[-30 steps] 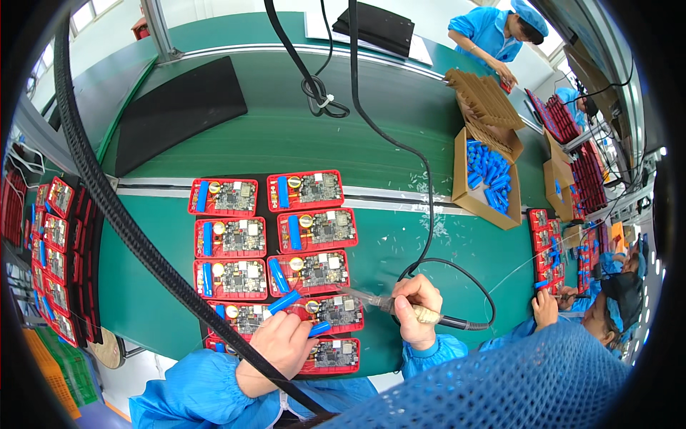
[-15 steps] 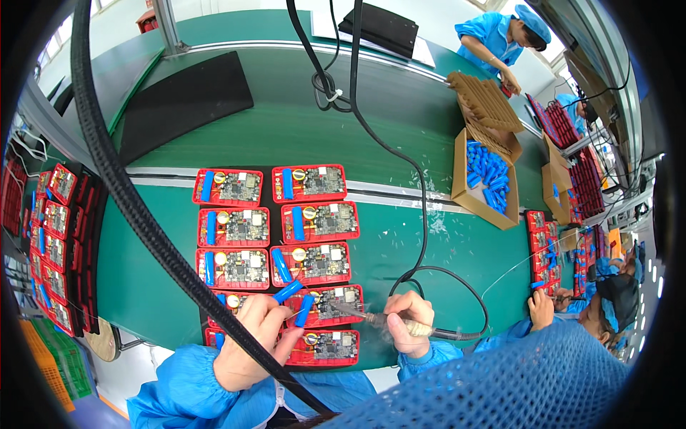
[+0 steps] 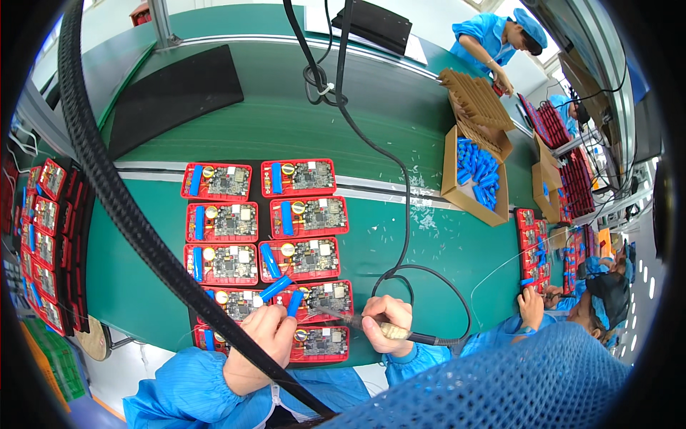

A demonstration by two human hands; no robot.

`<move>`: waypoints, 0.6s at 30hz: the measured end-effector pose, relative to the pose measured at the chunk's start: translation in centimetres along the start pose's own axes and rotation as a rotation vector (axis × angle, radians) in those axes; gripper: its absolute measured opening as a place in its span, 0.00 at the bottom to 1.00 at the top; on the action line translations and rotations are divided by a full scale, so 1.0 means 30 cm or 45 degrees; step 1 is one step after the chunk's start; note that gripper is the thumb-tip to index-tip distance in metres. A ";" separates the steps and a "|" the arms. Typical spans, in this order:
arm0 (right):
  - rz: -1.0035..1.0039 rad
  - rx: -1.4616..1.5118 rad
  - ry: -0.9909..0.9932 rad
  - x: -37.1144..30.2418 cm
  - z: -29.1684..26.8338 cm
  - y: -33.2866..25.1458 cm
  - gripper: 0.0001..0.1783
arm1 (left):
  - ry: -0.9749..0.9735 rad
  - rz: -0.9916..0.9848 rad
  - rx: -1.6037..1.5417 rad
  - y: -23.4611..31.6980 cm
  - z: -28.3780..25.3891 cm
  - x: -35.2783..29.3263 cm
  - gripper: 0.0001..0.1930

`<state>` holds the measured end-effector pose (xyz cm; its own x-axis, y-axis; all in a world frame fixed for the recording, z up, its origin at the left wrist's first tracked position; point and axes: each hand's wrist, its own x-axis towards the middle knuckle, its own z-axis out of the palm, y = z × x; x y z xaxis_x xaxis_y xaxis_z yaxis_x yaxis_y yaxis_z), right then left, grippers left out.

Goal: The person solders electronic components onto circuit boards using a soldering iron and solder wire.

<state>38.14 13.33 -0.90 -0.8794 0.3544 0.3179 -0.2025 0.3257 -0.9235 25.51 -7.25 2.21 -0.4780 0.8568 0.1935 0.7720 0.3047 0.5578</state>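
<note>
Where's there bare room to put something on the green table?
Between the red trays and stacked trays at left, and between the black sheet and knotted cable. It's crowded around the left hand with blue cylinders and circuit boards.

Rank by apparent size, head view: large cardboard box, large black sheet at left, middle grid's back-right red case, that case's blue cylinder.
1. Black sheet
2. Cardboard box
3. Red case
4. Blue cylinder

The left hand (image 3: 270, 334) and a braided black cable (image 3: 73, 96) partly hide the bottom-left red case (image 3: 199, 337).
</note>
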 end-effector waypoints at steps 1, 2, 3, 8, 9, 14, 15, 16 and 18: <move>-0.004 0.001 -0.003 0.001 0.000 0.003 0.08 | 0.002 -0.002 -0.003 0.002 -0.001 0.002 0.07; -0.018 -0.004 0.005 0.002 0.001 0.006 0.08 | -0.002 -0.007 -0.009 0.004 -0.002 0.004 0.07; -0.027 -0.008 0.012 0.003 0.003 0.008 0.09 | -0.019 -0.025 -0.019 0.005 -0.003 0.005 0.07; -0.027 0.033 0.010 0.007 0.012 0.012 0.08 | 0.005 0.028 0.014 -0.010 0.006 0.003 0.08; -0.034 0.040 0.012 0.009 0.013 0.012 0.09 | 0.033 0.042 0.016 -0.013 0.012 0.004 0.08; -0.024 0.000 -0.015 0.014 0.014 0.009 0.09 | 0.055 0.065 0.044 -0.021 0.031 0.006 0.08; -0.009 -0.014 -0.024 0.014 0.015 0.009 0.09 | 0.047 0.061 0.051 -0.021 0.032 0.007 0.08; -0.007 -0.013 -0.026 0.014 0.016 0.010 0.09 | 0.036 0.052 0.057 -0.020 0.032 0.008 0.08; 0.002 -0.019 -0.020 0.013 0.017 0.012 0.09 | 0.046 0.046 0.090 -0.019 0.034 0.014 0.06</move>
<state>37.51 13.14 -1.21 -0.8865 0.3411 0.3125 -0.1944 0.3385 -0.9207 25.30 -6.65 1.16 -0.4630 0.8527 0.2420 0.8162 0.3037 0.4915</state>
